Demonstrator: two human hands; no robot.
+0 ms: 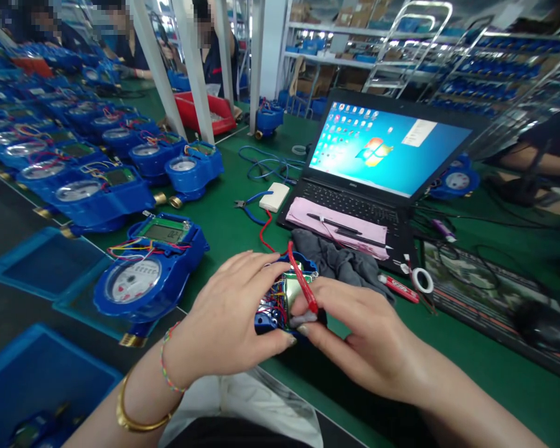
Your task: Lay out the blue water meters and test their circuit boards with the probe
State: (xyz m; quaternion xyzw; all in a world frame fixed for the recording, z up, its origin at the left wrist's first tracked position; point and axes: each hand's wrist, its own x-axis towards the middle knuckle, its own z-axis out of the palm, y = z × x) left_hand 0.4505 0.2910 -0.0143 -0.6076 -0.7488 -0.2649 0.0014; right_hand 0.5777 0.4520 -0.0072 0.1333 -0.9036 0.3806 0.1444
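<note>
My left hand [233, 311] is wrapped round the left side of a blue water meter [266, 320] with its inside exposed, thumb at the near edge and fingers over the far side. Coloured wires and a circuit board [290, 289] show in it. At the meter's right side my right hand [359, 330] is closed, thumb and index finger pinched by a small greyish piece [304, 318] that I cannot identify. A red cable [301, 277] runs over the meter to the right fingers. Left of my hands stands another blue water meter [144, 274], its display lit.
Rows of blue meters [79, 193] fill the left of the green table [233, 230]. An open laptop [354, 186] stands ahead, with pink cloth and pens on it. Grey cloth [350, 264], a red marker [399, 289], a tape roll [422, 280] and a mouse [544, 320] lie rightward. Co-workers sit beyond.
</note>
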